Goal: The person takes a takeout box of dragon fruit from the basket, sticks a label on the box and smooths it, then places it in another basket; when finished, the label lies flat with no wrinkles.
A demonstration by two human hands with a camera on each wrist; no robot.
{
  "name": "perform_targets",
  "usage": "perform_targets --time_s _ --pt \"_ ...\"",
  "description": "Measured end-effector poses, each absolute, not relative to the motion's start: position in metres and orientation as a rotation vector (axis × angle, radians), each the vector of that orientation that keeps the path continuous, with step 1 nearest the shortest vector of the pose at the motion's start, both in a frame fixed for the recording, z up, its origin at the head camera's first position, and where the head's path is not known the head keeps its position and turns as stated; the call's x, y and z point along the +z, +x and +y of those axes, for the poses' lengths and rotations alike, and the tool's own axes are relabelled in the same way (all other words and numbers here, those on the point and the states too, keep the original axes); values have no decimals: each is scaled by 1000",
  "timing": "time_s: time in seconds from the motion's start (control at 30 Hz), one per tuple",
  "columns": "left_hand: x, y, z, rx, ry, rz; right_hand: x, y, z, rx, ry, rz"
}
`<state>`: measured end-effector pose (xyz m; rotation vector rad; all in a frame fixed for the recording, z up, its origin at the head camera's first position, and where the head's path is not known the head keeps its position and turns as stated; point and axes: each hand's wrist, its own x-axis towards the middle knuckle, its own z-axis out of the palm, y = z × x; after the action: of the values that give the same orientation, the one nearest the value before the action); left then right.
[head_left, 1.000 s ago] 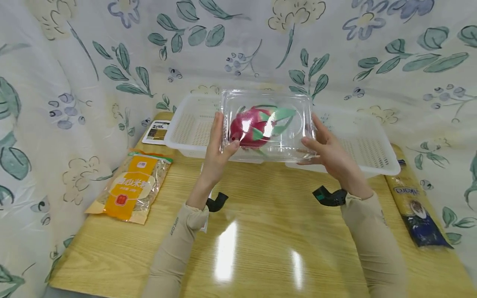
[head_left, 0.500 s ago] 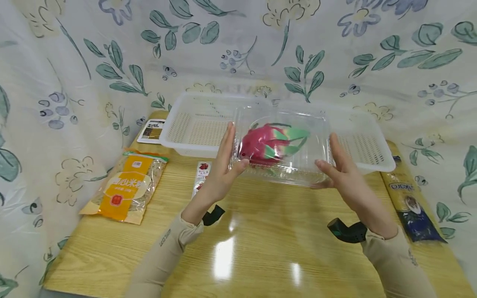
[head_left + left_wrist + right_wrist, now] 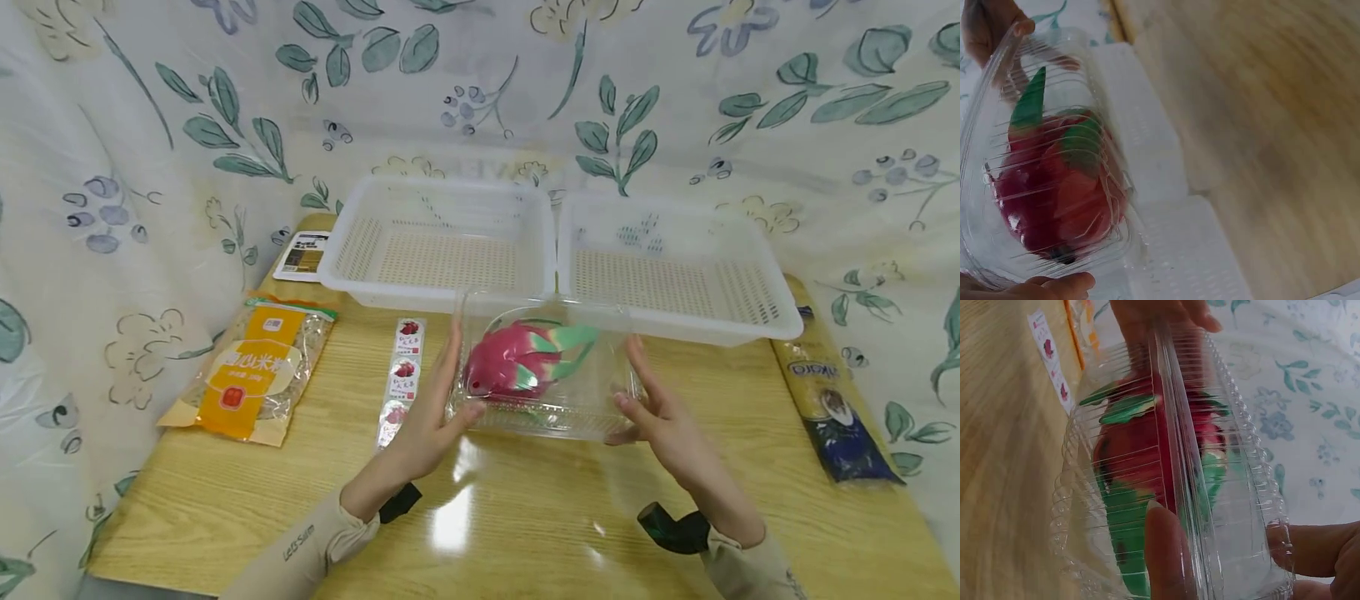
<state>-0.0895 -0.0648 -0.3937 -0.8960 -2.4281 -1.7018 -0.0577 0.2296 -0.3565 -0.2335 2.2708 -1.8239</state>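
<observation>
A clear plastic clamshell box (image 3: 592, 375) with a lid is held between both hands over the middle of the table. Inside it lies a pink dragon fruit (image 3: 506, 358) with green scales, also seen through the ribbed wall in both wrist views. My left hand (image 3: 423, 417) grips the box's left end, thumb on the near edge. The right hand (image 3: 667, 425) grips the opposite end, with its thumb (image 3: 1169, 550) against the near side in the right wrist view. Just left of the box, a strip of dragon fruit stickers (image 3: 405, 367) lies on the table, partly behind the left hand.
Two white perforated baskets (image 3: 442, 292) (image 3: 720, 329) stand side by side at the back. On the left are an orange-labelled bag (image 3: 258, 375) and a small white packet (image 3: 303, 257). A gold and blue bag (image 3: 836, 408) lies at the right edge. A floral curtain (image 3: 480, 75) hangs behind.
Both hands have lowered the box toward the near side, from in front of the baskets. The stickers and the basket interiors have come into view.
</observation>
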Motion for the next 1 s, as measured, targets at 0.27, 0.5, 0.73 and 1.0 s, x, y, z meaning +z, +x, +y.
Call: perform_targets --time_s 0.27,0.5,0.73,1.0 --pt "-419 -86 -75 -1646 -867 -2617 -383 -55 221 -1801 -125 2263" --pt "-432 -92 -79 -1570 -902 -2720 -398 -56 216 -1760 -62 2298" --pt "-430 -92 -85 -1519 -851 -2915 -409 -53 215 -1736 -142 2325" --pt "-425 -93 -88 -1535 -745 -3051 -414 -56 215 -1725 -188 2347"
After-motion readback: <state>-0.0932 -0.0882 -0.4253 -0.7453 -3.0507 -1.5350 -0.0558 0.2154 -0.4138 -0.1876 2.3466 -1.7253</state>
